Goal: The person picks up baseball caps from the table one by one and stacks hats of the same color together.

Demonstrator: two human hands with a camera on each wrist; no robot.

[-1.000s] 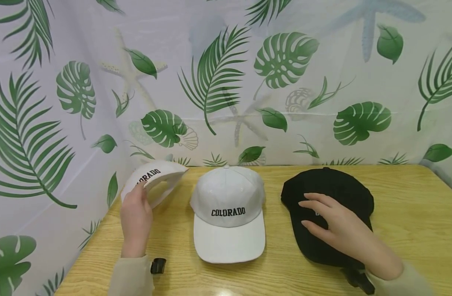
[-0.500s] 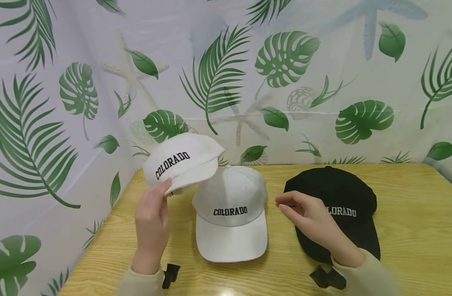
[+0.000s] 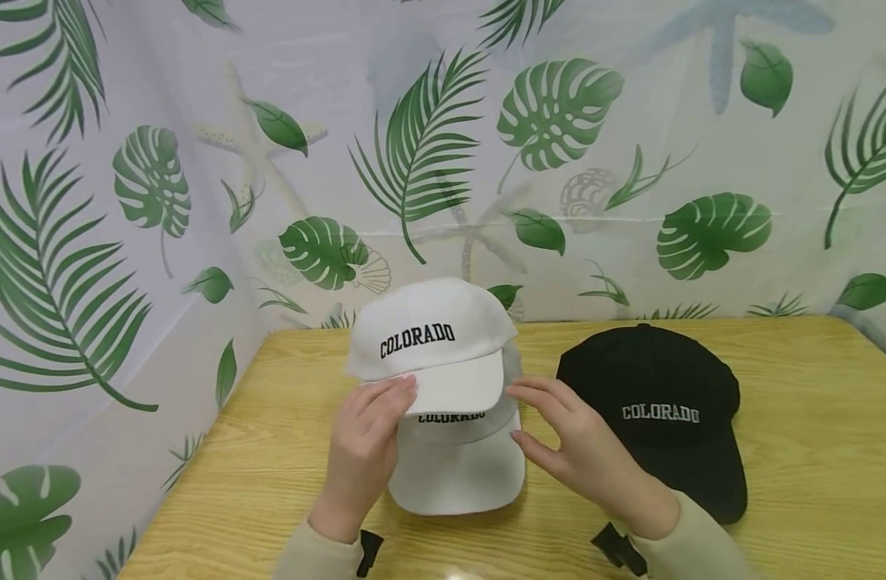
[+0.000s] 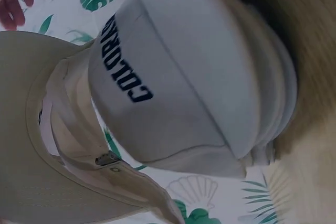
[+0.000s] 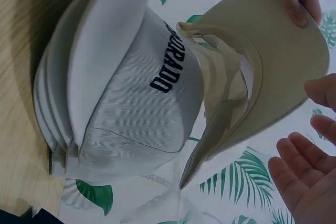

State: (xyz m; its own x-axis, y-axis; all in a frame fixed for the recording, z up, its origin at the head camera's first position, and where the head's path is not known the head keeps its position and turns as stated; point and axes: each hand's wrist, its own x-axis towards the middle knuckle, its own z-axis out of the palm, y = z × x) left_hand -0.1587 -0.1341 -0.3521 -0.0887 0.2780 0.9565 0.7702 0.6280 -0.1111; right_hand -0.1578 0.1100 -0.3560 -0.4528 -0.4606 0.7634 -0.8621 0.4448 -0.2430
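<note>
My left hand (image 3: pixel 366 439) pinches the left side of the brim of a white baseball cap (image 3: pixel 436 318) marked COLORADO. That cap hangs above a stack of matching white caps (image 3: pixel 457 475), hiding most of the top one's crown. In both wrist views, several layered brims show in the stack (image 4: pixel 189 72), and the held cap's underside (image 5: pixel 283 40) and back strap are visible. My right hand (image 3: pixel 584 447) is beside the held cap's right brim edge with fingers spread and relaxed; whether its thumb touches the brim, I cannot tell.
A black COLORADO cap (image 3: pixel 660 370) lies to the right on the wooden table (image 3: pixel 233 483). A leaf-patterned cloth (image 3: pixel 428 161) stands behind the table and along its left side.
The left hand has lifted the white cap from the table's left and carried it right, over the stack, turning its front forward. The right hand has moved left from above the black cap.
</note>
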